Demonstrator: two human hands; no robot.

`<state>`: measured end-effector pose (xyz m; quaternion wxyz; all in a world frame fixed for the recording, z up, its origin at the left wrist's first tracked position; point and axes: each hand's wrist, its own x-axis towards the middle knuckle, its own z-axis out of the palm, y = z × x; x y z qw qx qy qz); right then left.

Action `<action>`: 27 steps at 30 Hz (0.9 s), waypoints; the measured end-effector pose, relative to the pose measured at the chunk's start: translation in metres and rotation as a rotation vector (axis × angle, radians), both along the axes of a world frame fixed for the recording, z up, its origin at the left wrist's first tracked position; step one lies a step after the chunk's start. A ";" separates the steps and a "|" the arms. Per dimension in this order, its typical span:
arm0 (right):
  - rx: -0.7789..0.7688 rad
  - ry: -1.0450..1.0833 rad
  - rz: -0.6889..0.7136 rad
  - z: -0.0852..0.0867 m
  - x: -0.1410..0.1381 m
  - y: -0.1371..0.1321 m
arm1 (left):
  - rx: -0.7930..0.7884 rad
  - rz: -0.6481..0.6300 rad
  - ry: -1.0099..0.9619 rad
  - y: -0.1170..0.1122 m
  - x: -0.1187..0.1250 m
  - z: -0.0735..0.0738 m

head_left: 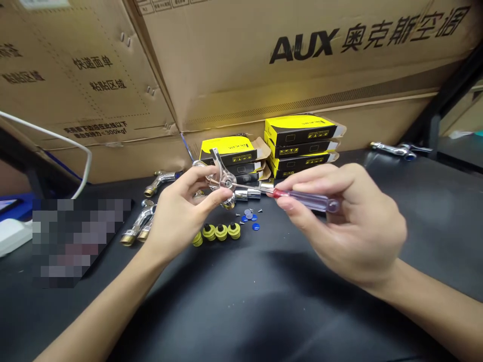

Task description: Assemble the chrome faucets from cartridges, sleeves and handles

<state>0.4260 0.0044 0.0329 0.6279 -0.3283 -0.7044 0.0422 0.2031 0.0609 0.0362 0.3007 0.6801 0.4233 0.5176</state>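
My left hand point(184, 206) grips a chrome faucet point(227, 180) whose lever handle points up. Between the fingers of my right hand point(350, 216) is a screwdriver point(307, 200) with a clear purple and red grip. Its shaft runs left to the round middle of the faucet handle; whether the tip sits in a screw is too small to tell. Below the faucet stand several yellow-green valve cartridges point(221, 232) in a row. Blue round caps point(255, 227) and small screws point(260, 210) lie just right of them.
Stacked yellow and black boxes point(302, 129) stand behind, some with flaps open. Chrome faucets point(139, 223) lie at left, and another faucet point(400, 150) at far right. Large cardboard boxes point(234, 65) wall the back. A white cable point(88, 166) hangs at left above a pixelated dark object point(81, 241).
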 end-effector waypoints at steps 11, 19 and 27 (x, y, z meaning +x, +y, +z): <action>-0.211 -0.568 -0.393 0.004 0.012 0.009 | 0.162 0.182 0.193 -0.003 -0.004 -0.003; -0.409 -0.461 -0.204 0.006 0.007 0.007 | 0.262 0.201 0.354 -0.004 -0.006 -0.004; -0.636 -0.368 -0.038 0.007 0.008 0.009 | 0.318 0.225 0.382 -0.007 -0.008 -0.004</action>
